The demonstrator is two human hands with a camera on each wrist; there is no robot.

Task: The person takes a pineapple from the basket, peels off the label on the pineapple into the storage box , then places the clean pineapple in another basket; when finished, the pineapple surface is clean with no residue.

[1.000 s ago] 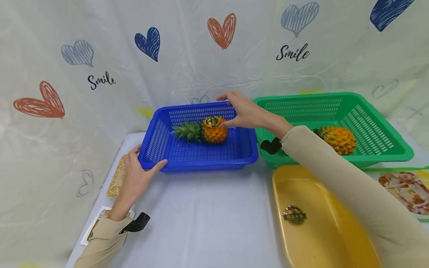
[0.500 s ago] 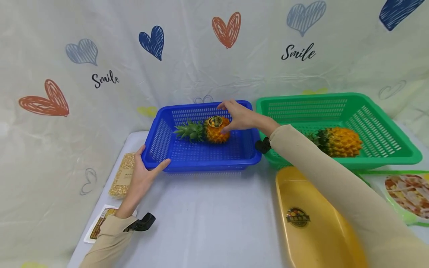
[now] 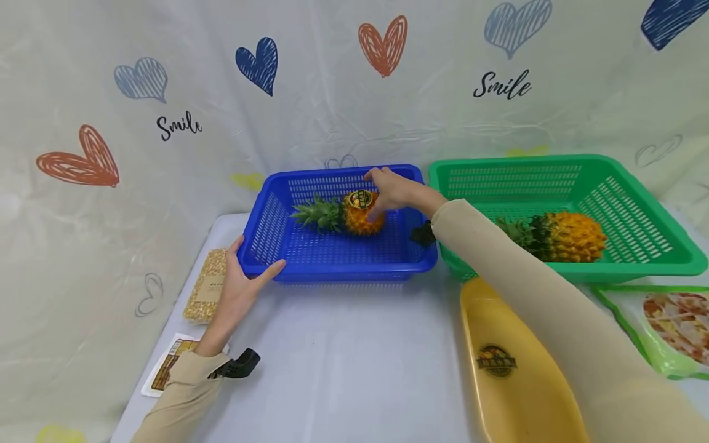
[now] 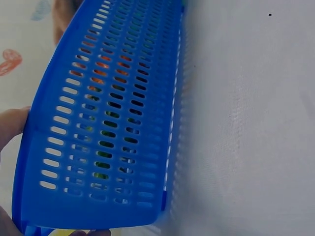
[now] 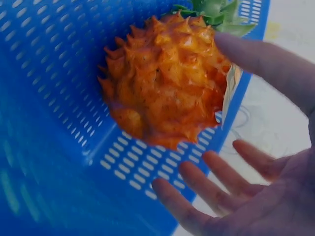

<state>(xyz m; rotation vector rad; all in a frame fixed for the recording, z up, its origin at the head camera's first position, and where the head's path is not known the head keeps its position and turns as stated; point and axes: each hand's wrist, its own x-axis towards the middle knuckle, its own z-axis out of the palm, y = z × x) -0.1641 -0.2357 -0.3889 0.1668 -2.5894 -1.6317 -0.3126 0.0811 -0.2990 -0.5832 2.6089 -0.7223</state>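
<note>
A blue plastic basket (image 3: 346, 269) with slotted walls stands at the back of the table. Lying inside is an orange spiky pineapple (image 3: 362, 223) with green leaves pointing left and a dark round label. My left hand (image 3: 238, 289) holds the basket's front left corner, thumb along the front rim. In the left wrist view, some fingertips show beneath the corner. My right hand (image 3: 396, 194) reaches over the basket's right end, at the pineapple's rounded end. The right wrist view shows its fingers (image 5: 216, 182) spread and apart from the fruit, with the thumb close to it; contact is unclear.
A green basket (image 3: 637, 268) holding another pineapple (image 3: 576, 237) stands close on the right. In front of it are a yellow tub (image 3: 515, 400), partly under my right sleeve, and a printed food bag (image 3: 676, 326). A grain pack (image 3: 207, 289) and a flat packet (image 3: 168, 369) lie left.
My right hand has lowered and moved left relative to the blue basket, closer over the pineapple. The left hand keeps its hold on the corner. The whole view has shifted slightly.
</note>
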